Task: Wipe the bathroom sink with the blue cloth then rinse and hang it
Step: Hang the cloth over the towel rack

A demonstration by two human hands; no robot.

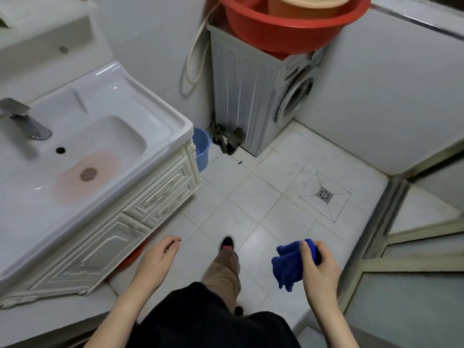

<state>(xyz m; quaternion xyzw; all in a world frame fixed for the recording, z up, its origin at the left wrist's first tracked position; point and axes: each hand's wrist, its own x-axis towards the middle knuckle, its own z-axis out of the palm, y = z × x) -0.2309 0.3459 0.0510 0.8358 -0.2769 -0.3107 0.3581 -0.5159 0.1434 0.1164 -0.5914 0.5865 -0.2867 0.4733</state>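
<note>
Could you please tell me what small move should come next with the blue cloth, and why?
Probably swing the right hand, which grips the bunched blue cloth, leftward to the white ceramic sink: the cloth hangs over the tiled floor, apart from the sink, whose bowl shows a pinkish stain.

A black garment is worn over the upper body and is seen as a loose dark mass at the bottom of the view. Tan-brown trousers are worn on the legs. A dark shoe is worn on the forward foot; something pink, perhaps a tongue or sock, is blurred at its opening. The left hand, the right hand and both forearms are left uncovered.
</note>
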